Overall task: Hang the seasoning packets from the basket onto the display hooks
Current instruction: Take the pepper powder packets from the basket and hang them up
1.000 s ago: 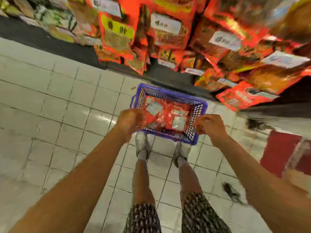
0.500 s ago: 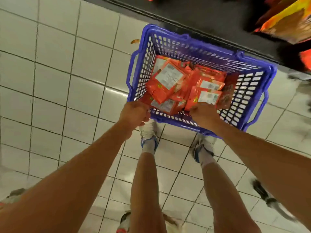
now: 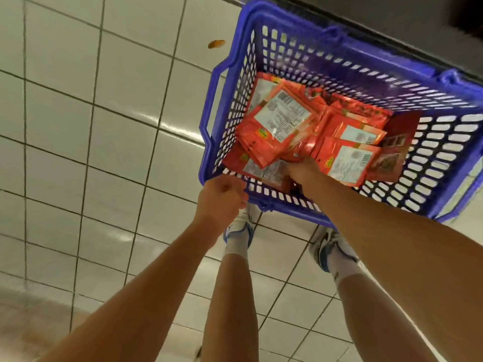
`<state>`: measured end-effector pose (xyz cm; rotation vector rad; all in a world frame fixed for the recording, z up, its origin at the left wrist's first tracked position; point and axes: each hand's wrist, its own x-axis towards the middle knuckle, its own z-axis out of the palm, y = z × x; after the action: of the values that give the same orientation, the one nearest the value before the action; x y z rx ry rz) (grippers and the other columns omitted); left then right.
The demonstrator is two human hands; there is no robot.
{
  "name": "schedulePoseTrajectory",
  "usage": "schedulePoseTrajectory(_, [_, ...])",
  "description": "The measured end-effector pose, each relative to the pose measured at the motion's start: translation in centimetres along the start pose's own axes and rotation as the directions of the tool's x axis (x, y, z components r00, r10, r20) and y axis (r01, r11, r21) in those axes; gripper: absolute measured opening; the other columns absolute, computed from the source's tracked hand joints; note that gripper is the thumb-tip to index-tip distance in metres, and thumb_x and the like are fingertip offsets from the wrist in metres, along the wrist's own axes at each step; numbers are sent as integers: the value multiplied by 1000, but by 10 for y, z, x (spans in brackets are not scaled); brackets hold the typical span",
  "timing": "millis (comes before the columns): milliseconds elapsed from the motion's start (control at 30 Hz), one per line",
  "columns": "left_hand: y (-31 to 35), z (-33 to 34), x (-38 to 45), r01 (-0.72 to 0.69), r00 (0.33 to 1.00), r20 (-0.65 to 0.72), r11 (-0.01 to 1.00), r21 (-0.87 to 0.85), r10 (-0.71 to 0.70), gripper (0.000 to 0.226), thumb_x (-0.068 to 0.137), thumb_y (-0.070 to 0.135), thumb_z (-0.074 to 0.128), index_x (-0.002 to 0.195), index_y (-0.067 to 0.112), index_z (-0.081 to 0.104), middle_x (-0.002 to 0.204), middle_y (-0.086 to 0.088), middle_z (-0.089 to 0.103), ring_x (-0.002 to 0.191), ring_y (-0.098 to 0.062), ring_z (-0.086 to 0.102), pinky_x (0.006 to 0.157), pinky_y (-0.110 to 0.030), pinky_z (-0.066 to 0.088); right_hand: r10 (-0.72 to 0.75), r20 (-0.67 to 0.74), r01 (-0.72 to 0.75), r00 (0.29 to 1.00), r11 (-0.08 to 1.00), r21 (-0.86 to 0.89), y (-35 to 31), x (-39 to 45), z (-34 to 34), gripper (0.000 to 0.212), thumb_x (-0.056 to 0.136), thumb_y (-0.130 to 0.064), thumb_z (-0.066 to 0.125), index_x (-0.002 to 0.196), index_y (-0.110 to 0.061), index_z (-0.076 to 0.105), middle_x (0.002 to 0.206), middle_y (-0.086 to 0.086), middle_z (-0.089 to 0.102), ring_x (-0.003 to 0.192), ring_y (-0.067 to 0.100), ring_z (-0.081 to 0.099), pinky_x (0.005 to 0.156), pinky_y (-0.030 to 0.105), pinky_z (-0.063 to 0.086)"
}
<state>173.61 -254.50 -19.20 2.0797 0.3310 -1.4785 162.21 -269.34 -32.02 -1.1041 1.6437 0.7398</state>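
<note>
Packets (image 3: 308, 131) are lying piled in the blue basket (image 3: 339, 58), right of centre frame. Right hand (image 3: 304, 171) is reaching into the pile, fingers hidden, can't tell the grip; left hand (image 3: 222, 197) is curling closed at the near rim. They're probably light, floppy, slick foil: pinch one by its top edge.

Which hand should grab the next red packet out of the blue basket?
The right hand, I think. It is already inside the basket, on the packets. The left hand is curled outside, by the near rim.
</note>
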Motion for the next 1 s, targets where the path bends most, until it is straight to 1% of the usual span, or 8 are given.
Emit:
schedulePoseTrajectory(133, [6,5,-3,-5,1000,11,1000,18,5,21,90,3,56,80,15,69,89,-16,74,77,-24,67,65,-30,50,156,118,-181,981,950,254,-7,1,-7,46,84,-6,77,126,-10,60,100,5,68,80,21,62,58,31,47])
schedulePoseTrajectory(333, [5,13,-6,-29,1000,3,996,83,29,15,94,8,55,91,10,70,88,-12,75,82,-27,71,66,-31,57,54,168,-41,984,996,-81,-16,1,8,43,84,-12,79,123,-4,61,123,12,64,109,29,61,98,42,52])
schedulePoseTrajectory(467, [1,18,-9,-17,1000,-4,995,98,17,17,92,8,56,86,13,70,84,-14,75,87,-34,72,81,-46,59,6,168,-12,986,999,36,-11,5,10,40,89,-9,70,128,-6,62,130,14,64,95,20,56,71,28,51])
schedulePoseTrajectory(700, [0,23,-13,-24,999,-33,997,69,27,15,91,7,55,86,8,69,83,-16,74,84,-37,71,76,-47,59,237,266,-324,934,875,359,-16,-12,-8,29,88,-7,68,115,-10,59,112,12,68,91,25,65,48,28,53])
schedulePoseTrajectory(767, [2,26,-14,-21,999,-40,998,52,23,15,91,7,55,85,8,69,84,-19,73,78,-34,69,73,-43,58,147,129,-169,981,971,172,-12,-16,-16,28,90,-17,68,115,-10,59,113,12,68,93,28,67,57,33,59])
schedulePoseTrajectory(800, [3,27,-14,-21,999,-39,999,43,22,15,91,7,55,85,8,69,85,-19,73,75,-30,67,70,-39,57,21,5,-21,1000,996,-92,-8,-15,-20,36,90,-24,69,121,-10,57,116,12,66,98,30,67,68,38,60])
schedulePoseTrajectory(900, [4,30,-14,-37,999,-22,998,41,38,15,92,7,55,87,7,69,83,-16,73,72,-23,67,66,-33,56,-441,-130,248,888,697,-673,-2,-9,-29,76,84,-35,76,144,-13,35,140,16,46,126,37,51,90,49,53])
schedulePoseTrajectory(1000, [2,31,-10,-61,998,-20,997,36,62,16,94,10,56,87,11,70,78,-8,74,74,-26,71,66,-31,58,-714,94,437,693,313,-843,-16,8,-29,98,78,-19,80,156,-19,19,164,16,15,152,40,14,115,57,34])
